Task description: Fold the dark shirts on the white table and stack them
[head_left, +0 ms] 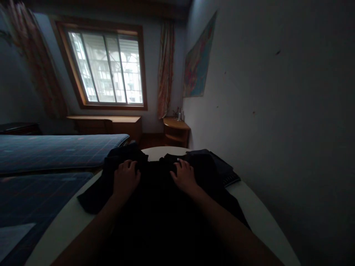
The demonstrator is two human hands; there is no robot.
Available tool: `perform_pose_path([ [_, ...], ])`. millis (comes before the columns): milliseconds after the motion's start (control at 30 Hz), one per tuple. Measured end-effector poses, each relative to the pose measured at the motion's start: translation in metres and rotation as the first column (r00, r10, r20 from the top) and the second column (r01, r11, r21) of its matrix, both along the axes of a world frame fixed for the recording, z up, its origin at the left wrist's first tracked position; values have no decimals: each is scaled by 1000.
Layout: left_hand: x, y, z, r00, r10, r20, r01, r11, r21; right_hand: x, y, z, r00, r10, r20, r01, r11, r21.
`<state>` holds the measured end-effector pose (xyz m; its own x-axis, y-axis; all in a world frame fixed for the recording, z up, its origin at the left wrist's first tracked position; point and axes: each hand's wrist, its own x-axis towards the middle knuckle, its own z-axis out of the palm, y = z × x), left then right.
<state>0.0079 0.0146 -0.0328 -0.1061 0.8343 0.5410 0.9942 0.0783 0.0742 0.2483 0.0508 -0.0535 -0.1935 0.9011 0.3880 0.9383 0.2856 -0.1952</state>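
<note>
A black garment [161, 199] lies spread over a round white table [257, 214] in a dim room. My left hand [126, 177] rests on the garment's upper left part, its fingers curled into the cloth near the collar. My right hand [184, 175] lies on the upper right part, fingers bent and pressing on the fabric. Both forearms reach in from the bottom of the view. Just right of my right hand, a second piece of dark cloth [222, 168] sits partly under the garment.
A bed with a blue checked cover [55, 151] stands close on the left. At the back, a wooden desk [111, 123] sits under the window [107, 68], with a corner shelf [176, 131] beside it. The wall on the right holds a map [198, 62].
</note>
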Motion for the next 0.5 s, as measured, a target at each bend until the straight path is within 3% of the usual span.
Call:
perform_pose_path([
  [67, -11, -3, 2, 995, 70, -73, -73, 997, -36, -18, -15, -7, 997, 80, -20, -81, 996, -36],
  [167, -16, -6, 8, 986, 82, -145, -101, 987, -128, -33, -33, -21, 984, 167, -62, -172, 981, -92],
  [300, -15, -6, 25, 996, 69, -48, -79, 969, -234, -35, -43, -33, 961, 265, -83, -276, 941, -197],
  [400, -20, -4, 37, 993, 87, 85, -70, 981, -179, -33, -43, -33, 955, 285, -81, -296, 927, -229],
  [500, -27, 3, 41, 974, 44, 223, -35, 998, -43, -33, -42, -31, 953, 293, -73, -302, 925, -230],
])
